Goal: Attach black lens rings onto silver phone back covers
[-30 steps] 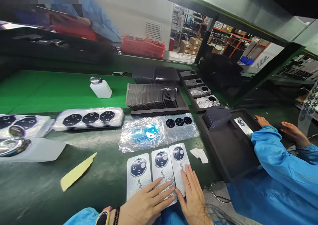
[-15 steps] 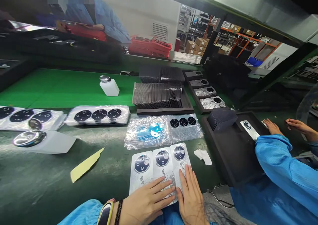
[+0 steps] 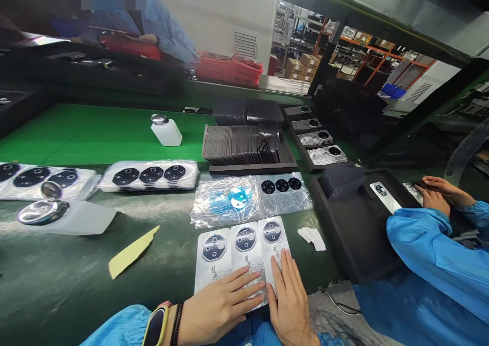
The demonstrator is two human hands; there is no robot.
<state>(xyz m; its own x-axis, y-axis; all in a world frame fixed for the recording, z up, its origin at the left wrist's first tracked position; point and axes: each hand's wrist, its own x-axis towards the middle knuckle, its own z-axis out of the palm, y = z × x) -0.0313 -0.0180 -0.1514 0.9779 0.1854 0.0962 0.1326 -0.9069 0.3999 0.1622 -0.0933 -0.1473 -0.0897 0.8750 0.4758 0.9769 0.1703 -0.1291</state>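
Three silver-white panels, each with a dark octagonal camera-like patch and dark lettering, lie side by side on the dark green table. My left hand [image 3: 219,302] rests with its fingers stretched across the lower part of the left panel [image 3: 205,274] and the middle panel [image 3: 236,258]. My right hand [image 3: 288,295] lies flat, fingers out, over the lower half of the right panel [image 3: 281,240]. Both hands hide the panels' lower ends. Just beyond the panels lie clear plastic sheets [image 3: 214,216] and a sheet with three black octagonal stickers [image 3: 281,185].
White dispenser bottles [image 3: 168,134] [image 3: 84,217], sticker stacks [image 3: 110,178] and yellow paper [image 3: 132,254] lie leftward. Black racks [image 3: 240,144] stand behind, panel stacks [image 3: 324,155] at back right. A white scrap [image 3: 313,238] lies near a black tray [image 3: 359,239]; a co-worker's blue sleeve [image 3: 431,249] crosses it.
The three panels and both my hands have shifted slightly left and away from me. At right, the co-worker's hands have come together over a panel.
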